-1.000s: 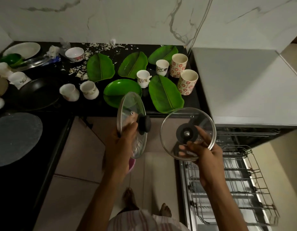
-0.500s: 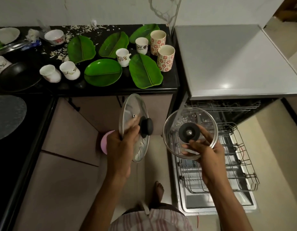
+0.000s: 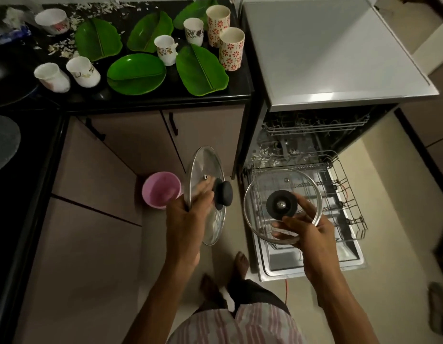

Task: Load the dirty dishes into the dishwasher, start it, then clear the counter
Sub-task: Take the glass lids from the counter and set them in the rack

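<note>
Head view, looking down. Nearest the camera, a striped garment [image 3: 240, 326] and bare feet [image 3: 240, 263] on a beige floor [image 3: 145, 244]. Left hand [image 3: 184, 219] grips the rim of a glass lid [image 3: 206, 194], fingers curled round its edge; this lid stands nearly on edge, its black knob [image 3: 223, 196] pointing right. Right hand [image 3: 307, 232] pinches the near rim of a second lid [image 3: 282, 206], thumb on top and fingers beneath; this lid lies nearly flat, its knob [image 3: 281, 204] facing the camera, directly above the lower rack [image 3: 344, 194]. That wire rack is pulled out over the open door [image 3: 312, 264] of the dishwasher [image 3: 327, 58]; an upper rack [image 3: 314, 126] sits inside the dark tub. A pink bucket [image 3: 160, 189] stands on the floor just left of the left-hand lid, against brown cabinets [image 3: 131, 140]. Farther off, a black counter [image 3: 165, 98] bears a round green plate [image 3: 136, 73], four leaf-shaped green plates [image 3: 201, 70], small white cups [image 3: 165, 49], two tall floral tumblers [image 3: 231, 48], a white bowl [image 3: 51, 21] and scattered white scraps [image 3: 64, 47]. At far left, a dark pan [image 3: 9, 83] lies partly out of frame.
</note>
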`<state>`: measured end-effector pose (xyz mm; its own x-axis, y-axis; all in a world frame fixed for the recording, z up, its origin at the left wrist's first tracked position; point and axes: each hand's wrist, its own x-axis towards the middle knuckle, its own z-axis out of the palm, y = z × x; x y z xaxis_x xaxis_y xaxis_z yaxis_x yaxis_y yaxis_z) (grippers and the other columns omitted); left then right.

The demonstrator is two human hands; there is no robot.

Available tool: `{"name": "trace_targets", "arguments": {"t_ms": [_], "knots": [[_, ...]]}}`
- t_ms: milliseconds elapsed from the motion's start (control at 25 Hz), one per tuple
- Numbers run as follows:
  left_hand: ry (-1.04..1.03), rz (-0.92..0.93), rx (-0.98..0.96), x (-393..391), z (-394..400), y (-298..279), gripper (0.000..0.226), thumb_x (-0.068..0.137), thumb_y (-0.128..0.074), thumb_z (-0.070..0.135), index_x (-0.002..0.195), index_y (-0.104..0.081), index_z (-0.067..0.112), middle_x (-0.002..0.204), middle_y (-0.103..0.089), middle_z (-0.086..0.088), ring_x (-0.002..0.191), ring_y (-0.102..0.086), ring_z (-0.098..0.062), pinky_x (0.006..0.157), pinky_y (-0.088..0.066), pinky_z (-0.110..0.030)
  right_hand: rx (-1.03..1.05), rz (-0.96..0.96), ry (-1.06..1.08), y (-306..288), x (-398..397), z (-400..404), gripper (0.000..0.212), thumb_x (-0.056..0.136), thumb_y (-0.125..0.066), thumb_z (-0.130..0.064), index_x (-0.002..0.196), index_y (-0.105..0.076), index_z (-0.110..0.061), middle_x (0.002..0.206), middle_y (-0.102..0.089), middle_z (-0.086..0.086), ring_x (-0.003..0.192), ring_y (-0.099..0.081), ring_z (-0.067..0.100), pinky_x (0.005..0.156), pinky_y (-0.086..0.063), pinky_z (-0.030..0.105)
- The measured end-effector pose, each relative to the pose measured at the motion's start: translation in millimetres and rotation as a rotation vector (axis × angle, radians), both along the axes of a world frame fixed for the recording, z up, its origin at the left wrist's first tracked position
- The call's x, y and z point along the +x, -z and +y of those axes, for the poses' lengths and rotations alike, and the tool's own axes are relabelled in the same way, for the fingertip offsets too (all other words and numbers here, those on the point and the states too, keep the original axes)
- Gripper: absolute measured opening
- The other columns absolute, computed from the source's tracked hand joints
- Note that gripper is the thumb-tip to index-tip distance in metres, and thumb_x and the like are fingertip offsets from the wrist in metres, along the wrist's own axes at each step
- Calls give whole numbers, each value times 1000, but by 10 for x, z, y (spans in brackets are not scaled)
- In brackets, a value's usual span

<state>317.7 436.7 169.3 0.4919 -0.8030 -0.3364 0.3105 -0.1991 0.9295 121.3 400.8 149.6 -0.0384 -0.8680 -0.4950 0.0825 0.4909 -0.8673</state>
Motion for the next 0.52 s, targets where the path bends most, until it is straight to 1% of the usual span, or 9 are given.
{"name": "trace_targets", "arguments": {"t_ms": [120, 200, 280, 400, 520], "knots": [[10, 11, -1, -229, 65, 18, 26, 93, -59, 6, 107, -71, 25, 104, -74, 8, 107, -67, -9, 98, -49, -37, -6, 16, 16, 17, -255, 86, 53, 86, -50, 16, 122, -64, -20, 92, -70, 18, 83, -71, 38, 67, -60, 41], [16, 13, 1, -438, 71, 45, 27, 93, -59, 5, 108, -71, 24, 110, -73, 6, 110, -65, -10, 100, -48, -39, 7, 6, 29, 24, -484, 94, 53, 86, -50, 16, 124, -62, -18, 95, -68, 21, 79, -72, 34, 63, -60, 38], [16, -2, 10, -678, 39, 96, 26, 92, -59, 4, 110, -71, 20, 112, -72, 3, 111, -65, -11, 102, -48, -41, 10, 28, 27, 39, -766, 48, 53, 86, -49, 17, 122, -64, -20, 93, -68, 22, 77, -72, 32, 58, -60, 34], [2, 1, 36, -1109, -56, 190, 26, 91, -60, 4, 110, -71, 17, 115, -71, 2, 113, -64, -11, 104, -46, -43, -11, 114, -18, 62, -1270, -66, 53, 85, -50, 17, 118, -65, -23, 91, -69, 19, 78, -72, 33, 60, -60, 36], [3, 29, 63, -1610, -145, 276, 25, 91, -60, 3, 112, -70, 12, 114, -72, 4, 111, -65, -9, 102, -48, -40, -24, 183, -43, 111, -1813, -183, 54, 86, -51, 15, 116, -64, -27, 94, -70, 16, 79, -72, 29, 64, -60, 38]]}}
